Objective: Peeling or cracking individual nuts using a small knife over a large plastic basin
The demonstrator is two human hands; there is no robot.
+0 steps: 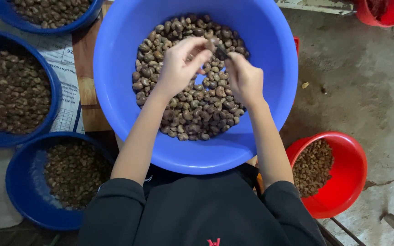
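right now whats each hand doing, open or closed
Left hand: closed, fingers pinching one nut over the big blue basin.
Right hand: closed on a thin dark tool.

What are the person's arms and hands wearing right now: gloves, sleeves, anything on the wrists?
No gloves: the left hand and right hand are bare, and so are both forearms. Nothing shows on the wrists. Black sleeves are pushed up to about the elbows.

Both hands over big light-blue basin (115, 82) of brown nuts (197, 109). Left hand (177, 68) pinches one nut (211, 45); right hand (244, 78) holds small dark tool against it. Three dark-blue basins (19, 191) of nuts at left, red bowl (349, 182) of nuts at right, concrete floor (365, 91)
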